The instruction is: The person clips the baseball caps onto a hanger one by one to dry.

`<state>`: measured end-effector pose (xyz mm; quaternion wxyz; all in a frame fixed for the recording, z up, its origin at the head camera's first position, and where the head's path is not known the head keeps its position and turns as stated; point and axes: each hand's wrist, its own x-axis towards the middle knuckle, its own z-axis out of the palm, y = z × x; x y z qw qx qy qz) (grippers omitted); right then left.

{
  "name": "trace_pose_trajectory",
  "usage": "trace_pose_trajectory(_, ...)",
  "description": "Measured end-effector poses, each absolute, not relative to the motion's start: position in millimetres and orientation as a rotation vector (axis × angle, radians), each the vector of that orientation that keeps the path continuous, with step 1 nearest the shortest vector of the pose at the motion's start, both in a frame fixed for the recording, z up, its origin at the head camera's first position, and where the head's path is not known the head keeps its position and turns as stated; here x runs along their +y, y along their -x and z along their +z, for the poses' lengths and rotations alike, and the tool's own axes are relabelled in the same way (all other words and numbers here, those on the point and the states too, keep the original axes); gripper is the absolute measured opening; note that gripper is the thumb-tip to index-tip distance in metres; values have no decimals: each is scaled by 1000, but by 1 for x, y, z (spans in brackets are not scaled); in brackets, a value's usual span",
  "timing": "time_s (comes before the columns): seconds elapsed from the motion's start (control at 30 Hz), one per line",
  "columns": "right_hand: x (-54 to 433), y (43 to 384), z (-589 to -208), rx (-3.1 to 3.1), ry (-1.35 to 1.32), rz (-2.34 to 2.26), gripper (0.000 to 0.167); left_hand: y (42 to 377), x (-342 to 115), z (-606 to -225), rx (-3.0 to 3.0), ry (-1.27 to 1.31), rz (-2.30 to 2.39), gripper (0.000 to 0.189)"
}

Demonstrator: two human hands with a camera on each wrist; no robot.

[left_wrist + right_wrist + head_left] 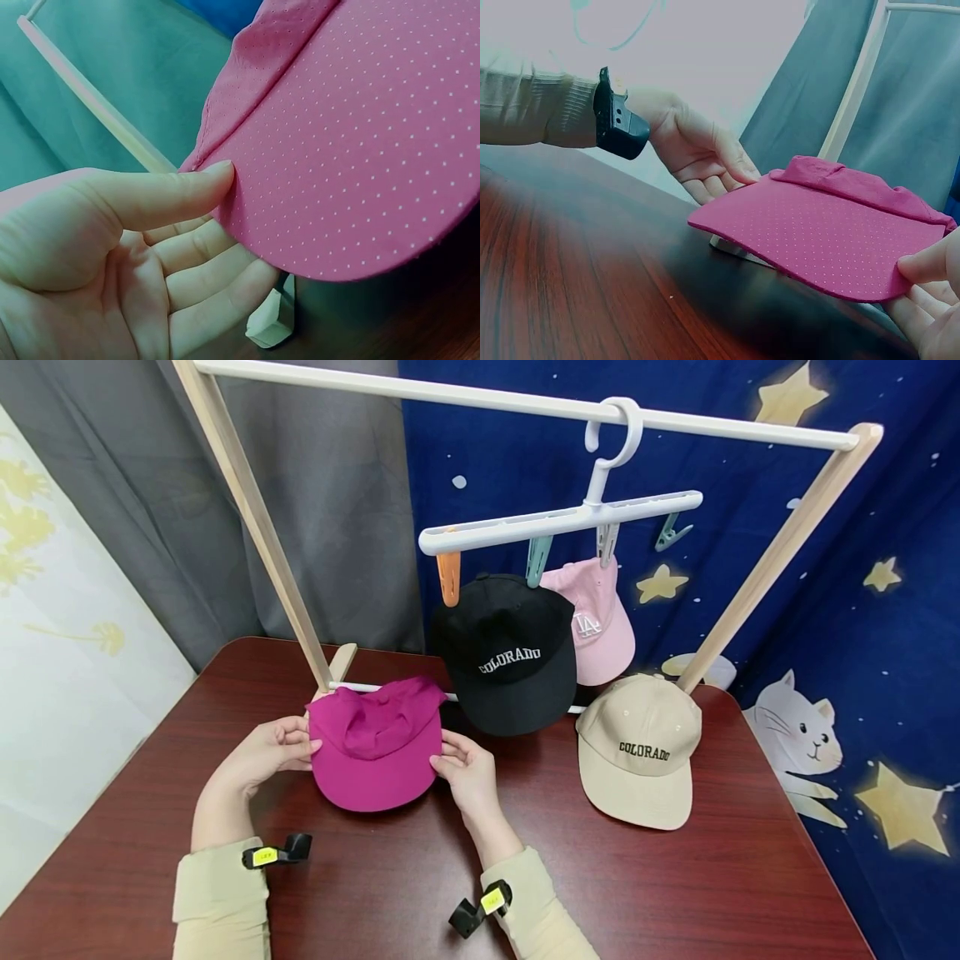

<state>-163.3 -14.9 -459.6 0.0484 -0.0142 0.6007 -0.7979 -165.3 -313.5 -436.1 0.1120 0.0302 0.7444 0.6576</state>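
Both hands hold a magenta cap by the two sides of its brim, raised over the table near the rack's left foot. My left hand pinches the brim's left corner between thumb and fingers; the left wrist view shows the thumb on top of the dotted brim. On the other corner my right hand grips with its thumb above and fingers below, as the right wrist view also shows. The cap's crown looks soft and partly caved in, its brim pointing toward me.
A white hanger hooks over the rack's top bar. From its clips hang a black cap and a pink cap. An orange clip dangles at its left end. A beige cap sits on the table at right.
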Motion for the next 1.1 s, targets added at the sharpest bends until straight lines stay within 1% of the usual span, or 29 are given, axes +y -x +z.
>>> trace_pose_trajectory(0.6,-16,157,-443,1824,104,-2484,40,161,-315,-425,2198,-176,2014,15)
trace_pose_trajectory(0.8,-16,154,-437,1809,123,-2495,41,160,-315,-422,2224,-245,2011,13)
trace_pose_trajectory(1.1,-13,149,-425,1810,178,-2496,41,157,-314,-415,2251,-258,2056,19)
